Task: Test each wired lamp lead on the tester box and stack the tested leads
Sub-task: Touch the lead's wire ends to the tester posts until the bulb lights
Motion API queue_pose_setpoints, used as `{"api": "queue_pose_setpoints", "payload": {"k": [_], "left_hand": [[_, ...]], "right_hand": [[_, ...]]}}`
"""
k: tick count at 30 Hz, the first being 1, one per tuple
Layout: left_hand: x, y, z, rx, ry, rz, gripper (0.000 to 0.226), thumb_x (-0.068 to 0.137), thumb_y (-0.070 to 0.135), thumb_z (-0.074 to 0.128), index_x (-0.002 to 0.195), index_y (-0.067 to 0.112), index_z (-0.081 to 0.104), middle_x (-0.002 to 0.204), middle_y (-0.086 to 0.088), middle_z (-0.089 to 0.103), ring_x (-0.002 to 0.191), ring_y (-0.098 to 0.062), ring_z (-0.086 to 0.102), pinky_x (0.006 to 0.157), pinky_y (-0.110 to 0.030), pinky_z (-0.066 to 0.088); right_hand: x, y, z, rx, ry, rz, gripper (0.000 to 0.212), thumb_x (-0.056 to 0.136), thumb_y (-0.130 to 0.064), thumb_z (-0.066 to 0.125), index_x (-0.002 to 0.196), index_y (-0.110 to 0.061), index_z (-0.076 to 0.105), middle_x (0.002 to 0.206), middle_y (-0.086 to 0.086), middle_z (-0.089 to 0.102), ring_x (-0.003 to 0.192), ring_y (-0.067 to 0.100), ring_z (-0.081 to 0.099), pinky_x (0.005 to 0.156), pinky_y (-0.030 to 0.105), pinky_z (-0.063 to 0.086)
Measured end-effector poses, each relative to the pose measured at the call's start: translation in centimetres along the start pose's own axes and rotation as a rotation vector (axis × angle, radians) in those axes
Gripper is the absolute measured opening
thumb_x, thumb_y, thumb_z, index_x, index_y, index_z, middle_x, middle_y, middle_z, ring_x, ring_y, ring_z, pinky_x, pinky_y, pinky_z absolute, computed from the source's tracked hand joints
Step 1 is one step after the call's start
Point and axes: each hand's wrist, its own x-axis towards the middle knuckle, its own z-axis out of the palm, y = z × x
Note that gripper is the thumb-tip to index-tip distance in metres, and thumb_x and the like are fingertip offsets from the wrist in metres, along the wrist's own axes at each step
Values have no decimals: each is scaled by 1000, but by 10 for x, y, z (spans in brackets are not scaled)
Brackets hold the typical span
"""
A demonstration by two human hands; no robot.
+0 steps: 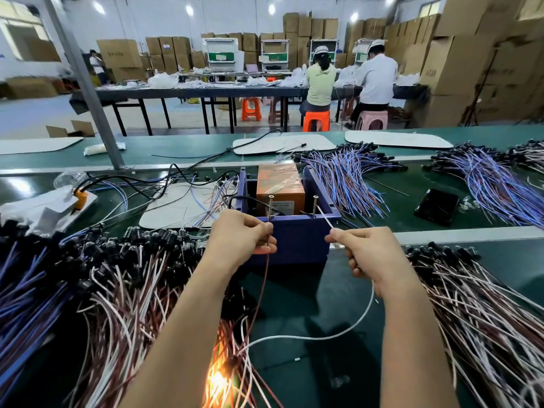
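Leads (pixel 112 278) lay heaped at our left on the green belt (pixel 309 304), and beside them a lamp (pixel 218 378) glowed orange. Our left hand (pixel 241 237) pinched its brown wire (pixel 263 290) at the left screw (pixel 270 206) of the blue box (pixel 297 242). Our right hand (pixel 368 254), well apart from the other, pinched the white wire (pixel 294 337), its tip at the right screw (pixel 315 205). More leads (pixel 485 304) lay piled at right.

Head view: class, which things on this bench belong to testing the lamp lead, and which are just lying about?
In use: left hand, brown wire, right hand, white wire, screw posts, blue tester box, glowing lamp, pile of leads.
Lying about: black phone, white mat, crumpled plastic bag.
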Motion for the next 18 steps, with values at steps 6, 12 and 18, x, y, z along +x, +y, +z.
{"api": "queue_pose_setpoints", "payload": {"k": [6,12,18], "left_hand": [[-1,1,0,4,-17,6,16,92,-1,58,88,-15,65,65,-17,64,44,-11,63,49,-15,53],[-1,2,0,12,-24,6,17,93,0,57,88,-15,65,67,-18,64,45,-12,63,50,-16,54],[-1,1,-1,8,-24,-2,16,92,0,58,87,-13,66,68,-18,65,46,-12,64,50,-16,54]], "right_hand": [[2,1,-8,-31,-4,49,19,81,-22,71,64,-13,76,40,-8,37,45,13,35,39,18,33],[2,0,-10,-39,10,40,19,80,-18,71,63,-12,75,43,-5,37,47,15,35,40,19,32],[1,-3,-13,21,25,-29,20,83,-21,68,66,-14,75,36,-12,40,44,12,36,38,19,32]]}}
